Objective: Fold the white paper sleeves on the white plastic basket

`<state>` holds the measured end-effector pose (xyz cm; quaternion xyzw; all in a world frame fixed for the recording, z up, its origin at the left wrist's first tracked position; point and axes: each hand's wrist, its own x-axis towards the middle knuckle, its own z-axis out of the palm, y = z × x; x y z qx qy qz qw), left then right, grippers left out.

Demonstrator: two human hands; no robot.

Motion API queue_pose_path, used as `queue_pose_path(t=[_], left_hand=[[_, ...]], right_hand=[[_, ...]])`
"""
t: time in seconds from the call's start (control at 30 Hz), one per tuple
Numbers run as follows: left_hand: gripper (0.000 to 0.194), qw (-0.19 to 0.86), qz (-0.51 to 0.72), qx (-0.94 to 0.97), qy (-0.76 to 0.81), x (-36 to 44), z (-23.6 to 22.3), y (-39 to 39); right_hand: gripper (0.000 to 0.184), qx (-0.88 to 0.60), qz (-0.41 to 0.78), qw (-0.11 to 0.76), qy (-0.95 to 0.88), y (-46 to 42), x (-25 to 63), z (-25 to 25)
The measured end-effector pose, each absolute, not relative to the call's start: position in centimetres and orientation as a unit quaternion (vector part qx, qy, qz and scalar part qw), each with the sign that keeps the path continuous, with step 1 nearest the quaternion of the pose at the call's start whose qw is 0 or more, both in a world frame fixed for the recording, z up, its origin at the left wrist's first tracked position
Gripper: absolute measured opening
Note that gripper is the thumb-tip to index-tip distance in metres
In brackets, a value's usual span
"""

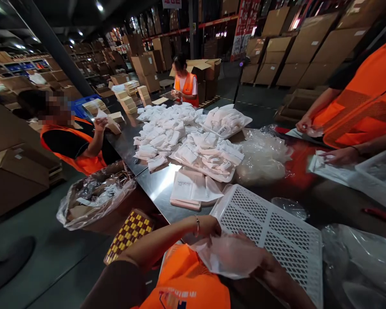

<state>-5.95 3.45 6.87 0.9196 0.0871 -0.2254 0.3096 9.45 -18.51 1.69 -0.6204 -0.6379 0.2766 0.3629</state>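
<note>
A thin translucent white pouch (230,256) is held between both hands at the near edge of the surface (151,182), partly over the near left side of a white perforated plastic crate (265,231). Its left end is gripped by the left hand (211,226), on whose wrist a bracelet is worn; its right end is clasped by the right hand (270,268), the fingers partly hidden. Beyond the crate, to the left, flat printed pouches (186,186) are stacked. Farther off, filled white pouches (167,124) are heaped, with more piled on a white tray (233,174). Clear plastic bags (263,156) are bunched to the tray's right.
</note>
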Motion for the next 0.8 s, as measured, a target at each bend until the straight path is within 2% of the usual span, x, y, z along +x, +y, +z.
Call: queue_pose_path(t=[0.1,0.2,0.33,0.43,0.5,0.6,0.8], left_hand=[[0.014,0.282,-0.224,0.93,0.079,-6.0,7.5,3.1],[0.018,0.226,-0.177,0.95,0.122,-5.3,8.6,3.2],[0.031,0.132,-0.057,0.975,0.171,-1.9,11.1,3.5],[0.034,0.071,0.041,0.991,0.106,1.2,13.1,2.7],[0.031,0.04,0.093,0.994,0.026,2.8,13.6,1.3],[0.028,0.031,0.108,0.992,-0.058,4.1,11.6,-1.1],[0.022,0.107,-0.049,0.992,-0.044,5.1,3.4,-2.9]], right_hand=[[0.035,-0.578,0.35,0.303,-0.672,-17.0,8.6,5.8],[0.034,-0.577,0.307,0.293,-0.698,-16.5,8.7,6.3],[0.03,-0.63,0.061,0.3,-0.714,-16.3,11.2,4.0],[0.038,-0.659,-0.137,0.277,-0.685,-16.6,13.6,3.1],[0.04,-0.672,-0.215,0.242,-0.666,-17.6,14.7,3.0],[0.041,-0.692,-0.275,0.187,-0.64,-20.2,14.7,2.2],[0.045,-0.718,-0.266,0.079,-0.639,-25.9,11.6,-3.5]])
